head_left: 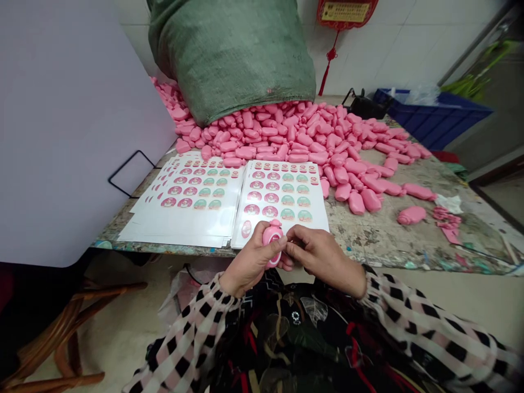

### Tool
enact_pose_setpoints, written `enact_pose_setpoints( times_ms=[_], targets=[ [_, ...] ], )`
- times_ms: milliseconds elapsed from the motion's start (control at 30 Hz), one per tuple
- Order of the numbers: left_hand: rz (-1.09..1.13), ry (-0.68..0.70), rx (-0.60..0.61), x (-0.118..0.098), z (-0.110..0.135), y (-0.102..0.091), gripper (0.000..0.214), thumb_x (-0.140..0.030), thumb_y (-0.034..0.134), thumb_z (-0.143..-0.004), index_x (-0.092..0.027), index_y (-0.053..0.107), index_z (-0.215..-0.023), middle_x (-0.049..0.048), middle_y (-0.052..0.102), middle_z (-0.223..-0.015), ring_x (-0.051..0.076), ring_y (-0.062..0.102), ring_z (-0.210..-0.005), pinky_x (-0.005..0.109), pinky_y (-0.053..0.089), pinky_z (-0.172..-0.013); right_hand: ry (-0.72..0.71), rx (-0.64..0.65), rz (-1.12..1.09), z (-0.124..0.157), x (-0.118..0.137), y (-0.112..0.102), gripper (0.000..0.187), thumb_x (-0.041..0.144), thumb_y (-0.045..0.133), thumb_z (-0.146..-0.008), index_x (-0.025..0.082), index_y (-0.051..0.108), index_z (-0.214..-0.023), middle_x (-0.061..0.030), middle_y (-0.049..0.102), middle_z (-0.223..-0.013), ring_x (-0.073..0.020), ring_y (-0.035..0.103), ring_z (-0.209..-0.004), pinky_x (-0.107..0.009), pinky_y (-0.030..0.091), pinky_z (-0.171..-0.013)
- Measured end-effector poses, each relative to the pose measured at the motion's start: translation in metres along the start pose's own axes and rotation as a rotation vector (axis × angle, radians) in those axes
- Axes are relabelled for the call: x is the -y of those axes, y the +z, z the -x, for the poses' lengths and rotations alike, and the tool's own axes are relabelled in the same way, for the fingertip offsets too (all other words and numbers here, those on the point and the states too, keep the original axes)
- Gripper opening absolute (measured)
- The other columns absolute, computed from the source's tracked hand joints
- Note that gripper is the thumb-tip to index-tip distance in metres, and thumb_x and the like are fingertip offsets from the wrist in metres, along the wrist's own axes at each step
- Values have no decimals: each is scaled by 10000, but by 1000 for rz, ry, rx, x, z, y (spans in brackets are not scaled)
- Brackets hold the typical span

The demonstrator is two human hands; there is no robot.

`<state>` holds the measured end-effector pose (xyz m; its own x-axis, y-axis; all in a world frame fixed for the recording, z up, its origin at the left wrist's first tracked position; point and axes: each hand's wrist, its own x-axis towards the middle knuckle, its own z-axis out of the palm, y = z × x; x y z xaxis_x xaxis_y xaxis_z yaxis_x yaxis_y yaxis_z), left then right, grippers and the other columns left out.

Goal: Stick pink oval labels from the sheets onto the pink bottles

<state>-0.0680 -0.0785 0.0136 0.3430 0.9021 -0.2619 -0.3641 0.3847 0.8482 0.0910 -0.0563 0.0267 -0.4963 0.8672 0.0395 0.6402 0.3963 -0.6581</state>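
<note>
My left hand (251, 258) is closed around a small pink plastic bottle (268, 236), its thumb across the front. The bottle has a rounded neck end pointing away from me and an oval white-and-pink sticker on its face. My right hand (320, 252) is beside it, with thumb and index finger pinched together at the bottle's right edge; whatever is between those fingertips is too small to make out. Just beyond my hands lies a sticker sheet (282, 185) with rows of pink and green labels. A stack of similar sheets (184, 221) lies to its left.
A large heap of pink bottles (295, 134) spreads across the worn table (368, 240) from under a green sack (233, 54). One loose bottle (411, 215) lies at right, near pink scraps (447, 218). A blue crate (434, 117) stands behind; a white panel (82, 125) rises at left.
</note>
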Motion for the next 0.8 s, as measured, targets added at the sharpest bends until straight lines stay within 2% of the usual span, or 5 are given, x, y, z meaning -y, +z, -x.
enact_pose_setpoints(
  times_ms=[200,333,433,600,800],
  targets=[
    [-37,101,-122,0,1,-8,301,-316,556,-823,-229,387,-1056,-15,582,-758,110,582,-552,239,481,-500,-62,-53,355,4,-2,-7,231,347,375,-922,218,566,-907,-12,648,-802,-148,577,-737,-249,318,-603],
    [-47,171,-246,-14,16,-25,298,-275,577,-806,-236,420,-1056,-16,591,-736,113,573,-555,220,459,-477,133,-161,348,3,-38,-29,269,444,417,-890,251,566,-1003,5,663,-856,-151,588,-725,-250,331,-590],
    [-107,88,-339,-11,34,-38,335,-275,627,-761,-226,443,-1037,-49,556,-598,97,528,-465,199,431,-434,316,-239,410,0,-80,-49,303,460,483,-839,238,580,-1020,-16,653,-892,-175,587,-756,-259,348,-585],
    [-208,-102,-545,32,71,-73,437,-419,632,-723,-216,446,-1063,-90,485,-454,77,396,-312,161,301,-300,566,-323,716,-7,-127,-70,338,416,396,-871,190,590,-1032,-107,589,-1042,-243,580,-871,-318,389,-644],
    [-544,-345,-832,102,118,-136,562,-636,439,-717,-171,486,-1028,-60,479,-408,139,438,-295,199,271,-272,661,-203,851,-23,-135,-71,432,424,368,-866,113,539,-1112,-184,580,-1059,-302,598,-877,-377,421,-673]
  ],
)
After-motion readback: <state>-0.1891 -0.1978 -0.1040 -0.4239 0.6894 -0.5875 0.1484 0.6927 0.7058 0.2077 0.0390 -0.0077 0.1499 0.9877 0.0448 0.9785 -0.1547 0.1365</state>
